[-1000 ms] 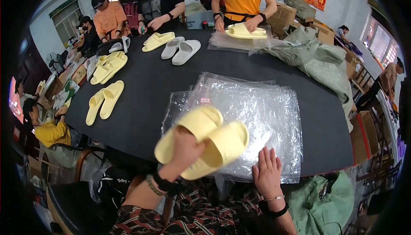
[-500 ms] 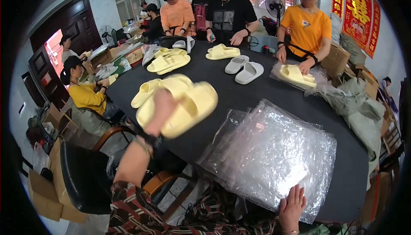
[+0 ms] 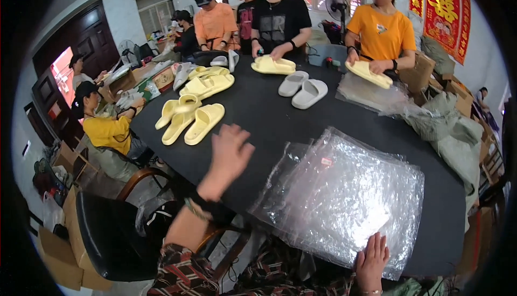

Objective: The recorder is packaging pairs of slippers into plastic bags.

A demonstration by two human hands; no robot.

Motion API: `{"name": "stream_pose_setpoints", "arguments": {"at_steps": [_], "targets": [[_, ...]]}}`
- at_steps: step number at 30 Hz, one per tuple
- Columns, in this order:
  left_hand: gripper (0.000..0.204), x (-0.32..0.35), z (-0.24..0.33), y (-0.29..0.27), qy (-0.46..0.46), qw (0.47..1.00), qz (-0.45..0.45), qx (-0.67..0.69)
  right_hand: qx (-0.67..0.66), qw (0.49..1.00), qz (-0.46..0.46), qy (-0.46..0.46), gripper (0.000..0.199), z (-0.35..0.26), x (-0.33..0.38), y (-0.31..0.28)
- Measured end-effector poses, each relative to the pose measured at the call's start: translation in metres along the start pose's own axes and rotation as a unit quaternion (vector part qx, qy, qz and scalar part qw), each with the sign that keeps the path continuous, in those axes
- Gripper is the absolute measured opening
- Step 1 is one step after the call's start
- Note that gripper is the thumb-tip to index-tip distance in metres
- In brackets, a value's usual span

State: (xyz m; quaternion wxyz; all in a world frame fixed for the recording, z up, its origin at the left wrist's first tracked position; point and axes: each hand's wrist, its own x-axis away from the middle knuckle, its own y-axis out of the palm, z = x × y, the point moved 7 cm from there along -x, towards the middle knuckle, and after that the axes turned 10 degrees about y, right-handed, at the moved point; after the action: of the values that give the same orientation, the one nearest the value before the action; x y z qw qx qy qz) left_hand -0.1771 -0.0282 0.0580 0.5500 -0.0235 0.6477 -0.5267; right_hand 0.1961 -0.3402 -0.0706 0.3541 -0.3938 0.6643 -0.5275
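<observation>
My left hand (image 3: 228, 156) hovers over the black table with its fingers apart and nothing in it. Just beyond its fingertips lies a yellow slide sandal (image 3: 204, 124), with a second yellow slide (image 3: 178, 127) alongside and another yellow slide (image 3: 166, 114) behind them. My right hand (image 3: 372, 261) rests flat, fingers stretched, on the near edge of a stack of clear plastic bags (image 3: 344, 199). The bags are spread toward the table's near right part and shine in the light.
Grey slides (image 3: 309, 93) lie mid-table, and more yellow slides (image 3: 207, 85) at the far left. Across the table a person in orange (image 3: 381, 32) handles a yellow slide (image 3: 369, 74); another in black (image 3: 281, 24) touches one too. A black chair (image 3: 110, 237) stands at left.
My left hand has let go of the yellow slides, which now lie on the table, and has drawn back to the right. Across the table, the person in black now touches a yellow slide.
</observation>
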Motion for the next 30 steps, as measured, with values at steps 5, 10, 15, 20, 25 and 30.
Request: {"name": "stream_pose_setpoints", "arguments": {"at_steps": [5, 10, 15, 20, 25, 30], "targets": [[0.064, 0.061, 0.186, 0.036, 0.167, 0.955, -0.210, 0.126, -0.045, 0.999, 0.000, -0.002, 0.069, -0.007, -0.007, -0.013], [0.081, 0.112, 0.245, 0.063, 0.242, 0.901, -0.304, 0.192, -0.087, 0.986, 0.143, 0.012, 0.072, -0.012, -0.012, -0.048], [0.084, 0.129, 0.268, 0.090, 0.281, 0.885, -0.332, 0.168, -0.113, 0.988, 0.106, 0.021, 0.061, 0.004, -0.020, -0.039], [0.085, 0.097, 0.298, 0.078, 0.310, 0.868, -0.337, 0.190, -0.220, 0.950, 0.216, 0.048, 0.054, 0.021, -0.012, -0.083], [0.090, 0.090, 0.344, 0.095, 0.351, 0.846, -0.338, 0.216, -0.179, 0.938, 0.264, 0.135, 0.043, 0.084, 0.009, -0.094], [0.100, 0.094, 0.344, 0.119, 0.327, 0.845, -0.398, 0.145, -0.239, 0.907, 0.315, 0.143, 0.036, 0.126, 0.033, -0.101]]}}
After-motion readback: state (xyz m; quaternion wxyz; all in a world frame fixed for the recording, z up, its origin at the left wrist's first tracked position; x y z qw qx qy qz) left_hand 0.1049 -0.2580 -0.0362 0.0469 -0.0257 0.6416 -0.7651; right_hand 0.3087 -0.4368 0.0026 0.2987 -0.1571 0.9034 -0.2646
